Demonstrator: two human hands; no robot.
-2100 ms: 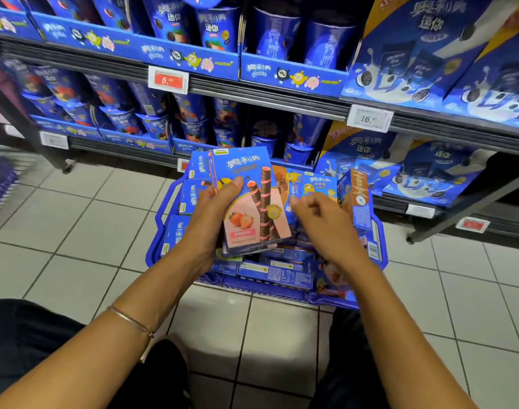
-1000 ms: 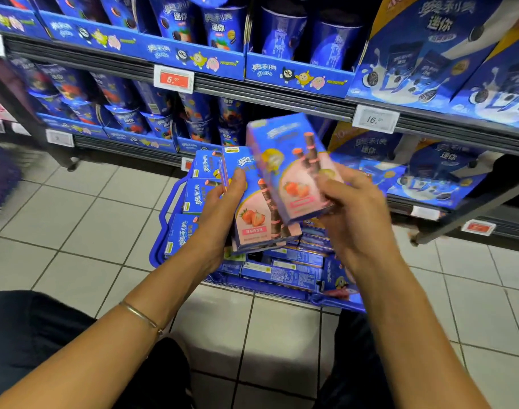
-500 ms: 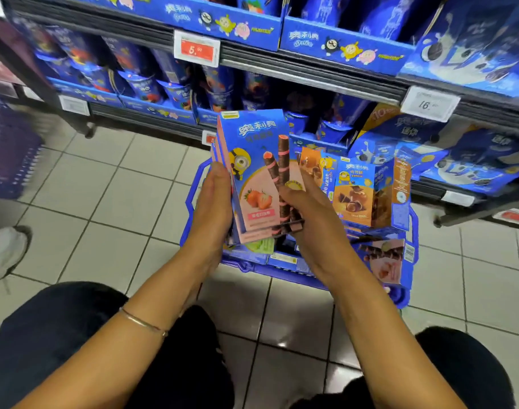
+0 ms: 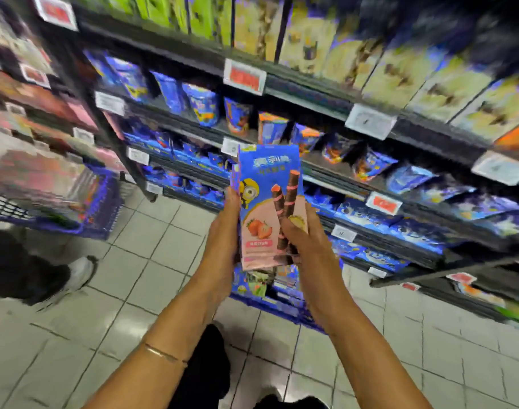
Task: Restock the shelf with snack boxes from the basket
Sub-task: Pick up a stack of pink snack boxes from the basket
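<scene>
From the head view, both of my hands are closed around the snack boxes (image 4: 267, 208), a small upright stack; I cannot count how many. My left hand (image 4: 223, 231) wraps the stack's left edge with the thumb lying up that edge. My right hand (image 4: 305, 240) curls over the lower right corner, its fingers across the front face. The stack sits in the air above the basket (image 4: 282, 309), level with the lower tiers of the shelf (image 4: 175, 121) and not touching them.

I think the main risk is the grip itself. Both hands clamp only the lower half, so the top of the stack is free. If I tilt it toward the shelf, the back boxes could fan out and slide down into the basket or onto the tiles.

The picture is smeared, so I cannot read the price tags or tell which row takes this flavour. I could easily put the boxes in the wrong slot.

The blue cups (image 4: 203, 104) stand close to the front edge of their tier. Pushing the stack in carelessly could knock one over that edge.

The basket sits just in front of my feet and someone's shoe (image 4: 81, 270) is near on my left, so a step forward could end in a trip.
</scene>
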